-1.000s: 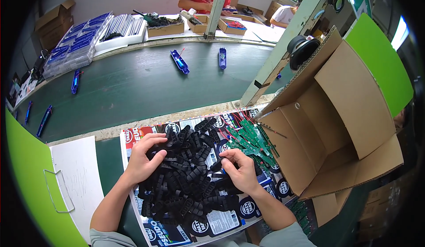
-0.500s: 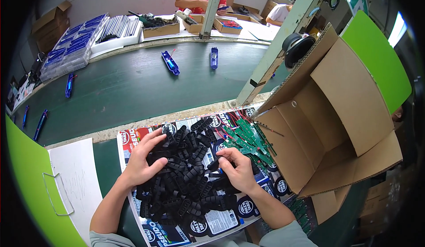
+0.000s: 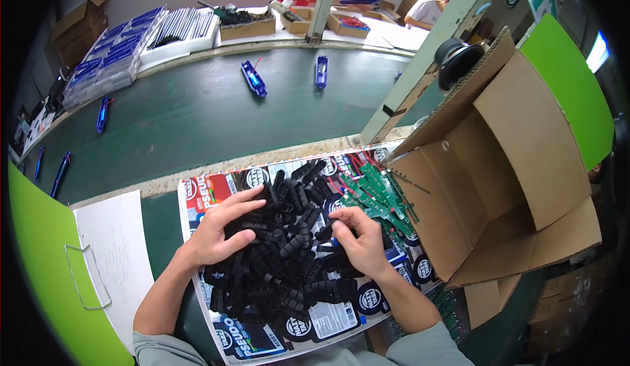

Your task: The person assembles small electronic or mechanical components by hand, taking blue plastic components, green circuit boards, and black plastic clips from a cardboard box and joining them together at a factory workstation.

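A heap of black ribbed plastic pieces (image 3: 279,277) is spread over a printed sheet (image 3: 197,218) in front of me. Over the heap's left side lies my left hand (image 3: 226,231), its fingers apart and nothing in its grasp. At the right side of the heap, my right hand (image 3: 362,241) pinches one small black plastic piece (image 3: 325,230) between thumb and forefinger. Just beyond that hand, green circuit boards (image 3: 377,199) with red wires lie in a loose stack on the same sheet.
An open cardboard box (image 3: 453,189) stands tilted at right. Beyond the sheet runs a green conveyor belt (image 3: 184,120) carrying blue casings (image 3: 253,79). A green board with white paper (image 3: 115,261) is at left. Across the belt, a person in red works behind small boxes (image 3: 246,30).
The whole view has shifted slightly. My left hand has slid a little to the right over the heap; my right hand keeps its pinch. Across the belt, the person in red has moved their hands.
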`<state>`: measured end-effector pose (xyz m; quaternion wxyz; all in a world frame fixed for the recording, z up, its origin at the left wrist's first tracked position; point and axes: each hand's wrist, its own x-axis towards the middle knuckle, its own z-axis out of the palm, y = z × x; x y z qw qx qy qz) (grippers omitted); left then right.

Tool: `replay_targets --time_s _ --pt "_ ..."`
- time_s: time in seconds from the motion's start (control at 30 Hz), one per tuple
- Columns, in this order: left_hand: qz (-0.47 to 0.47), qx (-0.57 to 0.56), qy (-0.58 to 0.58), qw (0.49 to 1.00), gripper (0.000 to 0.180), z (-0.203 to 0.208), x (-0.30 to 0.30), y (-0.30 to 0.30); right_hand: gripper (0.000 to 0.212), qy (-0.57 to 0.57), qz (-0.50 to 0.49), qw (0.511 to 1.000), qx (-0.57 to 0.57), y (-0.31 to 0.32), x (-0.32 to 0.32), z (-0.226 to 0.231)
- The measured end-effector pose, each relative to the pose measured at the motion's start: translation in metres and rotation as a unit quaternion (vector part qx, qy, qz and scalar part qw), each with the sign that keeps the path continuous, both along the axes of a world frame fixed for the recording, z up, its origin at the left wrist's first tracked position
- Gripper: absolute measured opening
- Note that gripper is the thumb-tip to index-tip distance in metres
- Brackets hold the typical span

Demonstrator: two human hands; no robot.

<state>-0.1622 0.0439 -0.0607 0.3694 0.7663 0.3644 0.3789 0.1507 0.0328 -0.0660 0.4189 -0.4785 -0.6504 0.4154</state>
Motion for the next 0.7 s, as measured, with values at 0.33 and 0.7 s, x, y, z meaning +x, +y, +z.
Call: replay_targets --time_s 0.33,0.7 --pt "-0.009 0.0 0.006 1.0 0.054 -0.001 0.0 0.001 0.014 0.033 -0.018 0.999 0.014 0.002 -0.001 -0.003" --pt "0.003 -0.132 -0.198 0.971 0.053 -0.008 -0.005 0.001 0.016 0.025 0.002 1.0 -0.016 0.0 0.003 -0.004"
